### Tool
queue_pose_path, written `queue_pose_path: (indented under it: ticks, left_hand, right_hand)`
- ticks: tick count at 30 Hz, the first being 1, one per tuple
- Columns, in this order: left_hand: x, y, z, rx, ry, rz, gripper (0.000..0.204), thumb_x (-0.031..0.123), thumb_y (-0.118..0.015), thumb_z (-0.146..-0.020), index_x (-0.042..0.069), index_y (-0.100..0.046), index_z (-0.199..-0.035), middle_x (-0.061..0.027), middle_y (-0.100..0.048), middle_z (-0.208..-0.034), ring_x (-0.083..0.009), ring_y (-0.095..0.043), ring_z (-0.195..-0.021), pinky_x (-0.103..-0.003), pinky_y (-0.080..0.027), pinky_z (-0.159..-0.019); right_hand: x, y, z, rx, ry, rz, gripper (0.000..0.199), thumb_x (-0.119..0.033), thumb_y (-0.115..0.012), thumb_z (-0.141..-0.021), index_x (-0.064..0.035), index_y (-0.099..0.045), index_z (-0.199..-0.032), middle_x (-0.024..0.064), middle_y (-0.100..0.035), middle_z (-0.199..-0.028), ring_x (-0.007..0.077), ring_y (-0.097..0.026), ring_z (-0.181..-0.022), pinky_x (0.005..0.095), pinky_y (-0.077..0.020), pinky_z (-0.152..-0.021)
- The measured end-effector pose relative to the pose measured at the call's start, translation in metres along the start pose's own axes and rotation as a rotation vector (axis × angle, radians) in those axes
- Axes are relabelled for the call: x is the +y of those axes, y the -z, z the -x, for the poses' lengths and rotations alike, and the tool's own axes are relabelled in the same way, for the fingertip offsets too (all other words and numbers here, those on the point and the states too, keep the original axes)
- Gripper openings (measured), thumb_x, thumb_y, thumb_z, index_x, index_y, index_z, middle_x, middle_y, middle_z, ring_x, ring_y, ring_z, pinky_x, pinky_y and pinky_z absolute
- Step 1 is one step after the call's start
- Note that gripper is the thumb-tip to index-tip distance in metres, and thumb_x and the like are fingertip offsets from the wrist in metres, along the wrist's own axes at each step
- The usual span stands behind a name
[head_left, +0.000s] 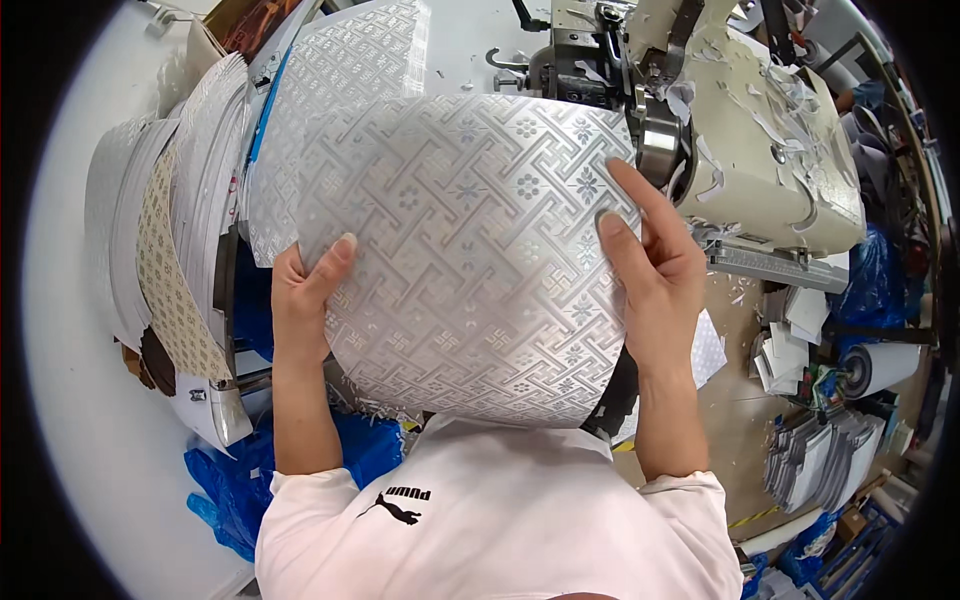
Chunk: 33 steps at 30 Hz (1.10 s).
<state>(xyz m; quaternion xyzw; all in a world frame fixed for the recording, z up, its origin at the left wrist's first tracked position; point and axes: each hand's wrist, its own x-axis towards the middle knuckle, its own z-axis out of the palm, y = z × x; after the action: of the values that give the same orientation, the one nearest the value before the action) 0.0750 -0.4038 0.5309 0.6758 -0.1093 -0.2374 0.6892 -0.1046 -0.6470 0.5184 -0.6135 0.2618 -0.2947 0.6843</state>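
Between my two hands is a silver patterned sheet [470,260], slightly bowed, with a raised lattice and small flower shapes. My left hand [312,285] grips its left edge, thumb on the face and the other fingers behind. On the right edge my right hand [655,240] pinches it with the thumb on top, the index finger stretched along the upper corner. Behind the sheet lies a stack of similar patterned sheets [345,65] on the white table. A cream machine [770,150] with a metal roller [662,140] stands just beyond my right hand, strewn with paper scraps.
At the left stand bundles of white sheets [115,220] and a beige patterned strip [170,260]. Blue plastic bags [235,490] lie below them. To the right, stacked grey-white sheets [825,455] and a white roll [885,368] rest low down. Scraps litter the floor.
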Motion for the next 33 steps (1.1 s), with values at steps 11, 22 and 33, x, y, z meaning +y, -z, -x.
queue_pose_path:
  ticks: [11, 22, 33]
  left_hand:
    - [-0.002, -0.013, -0.012, 0.01, 0.019, -0.097, 0.031, 0.02, -0.077, -0.089, -0.004, -0.069, -0.108, -0.0066, -0.072, -0.096, -0.0105, -0.066, -0.08, -0.025, -0.052, -0.074]
    - [-0.03, -0.101, -0.013, -0.419, 0.115, 0.002, 0.028, 0.017, -0.069, -0.095, -0.004, -0.069, -0.114, -0.0092, -0.073, -0.105, -0.0116, -0.068, -0.086, -0.027, -0.056, -0.078]
    - [-0.057, -0.221, -0.02, -0.806, 0.098, 0.103, 0.031, 0.019, -0.063, -0.099, -0.005, -0.065, -0.118, -0.0067, -0.072, -0.1, -0.0087, -0.062, -0.091, -0.028, -0.051, -0.08]
  right_hand:
    - [0.011, 0.004, -0.017, 0.038, -0.061, -0.097, 0.038, -0.002, -0.065, -0.094, 0.0003, -0.063, -0.131, -0.0124, -0.042, -0.069, -0.002, -0.032, -0.058, 0.0187, -0.022, -0.051]
    - [-0.012, 0.116, -0.023, 0.167, 0.047, 0.133, 0.037, -0.006, -0.068, -0.095, -0.0005, -0.064, -0.131, -0.0042, -0.061, -0.077, -0.0012, -0.047, -0.062, 0.0158, -0.0315, -0.054]
    - [-0.067, 0.244, -0.011, 0.253, 0.145, 0.461, 0.036, -0.015, -0.063, -0.1, -0.0073, -0.064, -0.134, 0.0085, -0.074, -0.1, 0.0078, -0.066, -0.088, 0.0211, -0.0501, -0.079]
